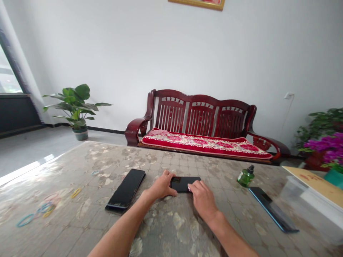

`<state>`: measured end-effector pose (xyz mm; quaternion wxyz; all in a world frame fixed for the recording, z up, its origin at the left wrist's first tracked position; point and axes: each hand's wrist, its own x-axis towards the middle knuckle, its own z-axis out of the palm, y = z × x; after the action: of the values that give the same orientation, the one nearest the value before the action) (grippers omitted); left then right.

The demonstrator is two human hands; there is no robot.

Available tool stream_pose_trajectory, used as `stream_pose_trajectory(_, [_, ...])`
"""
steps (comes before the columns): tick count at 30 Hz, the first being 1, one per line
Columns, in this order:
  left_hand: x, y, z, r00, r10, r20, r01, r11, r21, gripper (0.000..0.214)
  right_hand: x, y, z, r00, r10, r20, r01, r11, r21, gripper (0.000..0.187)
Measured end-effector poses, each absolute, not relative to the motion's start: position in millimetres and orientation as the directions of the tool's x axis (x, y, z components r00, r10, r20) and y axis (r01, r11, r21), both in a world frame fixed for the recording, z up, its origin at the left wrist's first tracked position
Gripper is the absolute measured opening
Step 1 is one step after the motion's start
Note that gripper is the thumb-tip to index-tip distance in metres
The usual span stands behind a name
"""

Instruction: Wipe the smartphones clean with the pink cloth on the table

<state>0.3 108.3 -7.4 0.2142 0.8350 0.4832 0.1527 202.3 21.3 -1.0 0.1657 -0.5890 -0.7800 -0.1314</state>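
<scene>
Patterned bench [66,228], wooden settee [202,116] beyond at twelve o'clock; green pot [81,134] holding a leafy plant [76,101] at ten; green spray bottle [244,178] at three. Centrally, left hand [161,185] and right hand [203,200] grip, clamped on a black smartphone's [182,184] ends.

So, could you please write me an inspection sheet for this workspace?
Surface: patterned tabletop, with light glare at its far left.
Job's things: middle phone, between the hands; left phone and right phone lie at either side.
Clutter: coloured bands at left; green bottle and translucent box at right.
Hands: left hand grips the middle phone's left end, right hand its right end.
Cables: thin cord hanging from a wall outlet; on the table, nothing seen.
Surroundings: wooden bench with red floral cover, potted plant, purple flowers.
</scene>
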Motion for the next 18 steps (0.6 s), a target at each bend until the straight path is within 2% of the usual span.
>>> stream_pose_trajectory(5, [0.4, 107.8, -7.5, 0.491, 0.870, 0.056, 0.744, -0.452, 0.492, 0.067, 175.5, 21.6, -0.5, -0.357, 0.830, 0.428, 0.920, 0.393, 0.004, 0.024])
stream_pose_trajectory(11, [2.2, 106.6, -3.0, 0.459, 0.887, 0.041, 0.769, -0.420, 0.483, 0.067, 209.5, 31.0, -5.8, -0.208, 0.853, 0.479, 0.951, 0.290, -0.103, 0.028])
stream_pose_trajectory(18, [5.3, 102.6, 5.2, 0.415, 0.909, 0.047, 0.771, -0.378, 0.512, 0.067, 217.2, 34.1, -18.2, -0.066, 0.824, 0.563, 0.913, 0.277, -0.298, 0.030])
